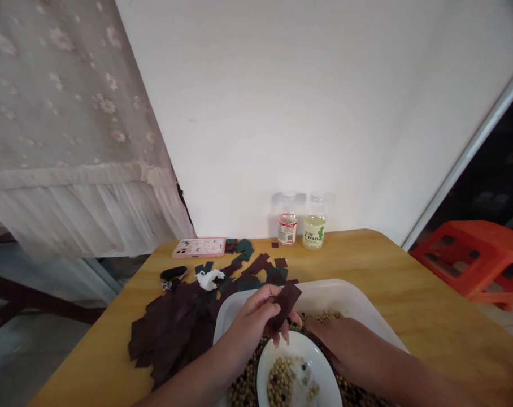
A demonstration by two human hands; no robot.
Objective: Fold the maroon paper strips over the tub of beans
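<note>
My left hand is closed on a dark maroon rectangular piece, like a small flat cloth pouch, held between thumb and fingers above a white tray. My right hand is lowered among small round tan and dark beads in the tray, just right of the left fingertips. Its fingers are mostly hidden, so whether it grips anything does not show. A white bowl rests on the beads below both hands, with some pale beads and a few dark ones in it.
The white tray sits on a wooden table. Left of it lies a heap of maroon pieces, with green ones, a crumpled tissue, keys and a phone. Two bottles stand by the wall; an orange stool is at right.
</note>
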